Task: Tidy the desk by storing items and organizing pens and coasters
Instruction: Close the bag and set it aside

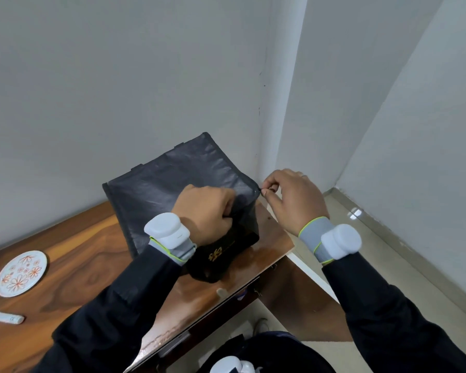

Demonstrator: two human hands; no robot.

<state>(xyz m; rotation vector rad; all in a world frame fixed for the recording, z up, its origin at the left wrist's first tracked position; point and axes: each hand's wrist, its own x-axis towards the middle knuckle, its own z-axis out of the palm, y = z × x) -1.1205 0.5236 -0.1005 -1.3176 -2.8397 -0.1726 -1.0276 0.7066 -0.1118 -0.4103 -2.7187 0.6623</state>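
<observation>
Both hands hold the soft, probably light black woven-fabric bag point(172, 181) on the wooden bench point(92, 265): left hand point(205, 211) clenching its floppy top edge, right hand point(293, 200) pinching the corner zip pull point(262, 190) at its fingertips.

gold logo point(216, 256), blk bag point(172, 179) front (unreadable)

Corner's tight, left side's open

The black bag point(172, 181) fills the desk's point(92, 267) right end, close against the back wall point(92, 90). The left hand point(205, 214) grips its near top edge and the right hand point(293, 200) pinches the zip pull point(262, 190) at its right corner, blocking that side. Bare wood runs leftward from the bag to the floral coaster point(21, 273) and pen point(4, 317).
</observation>
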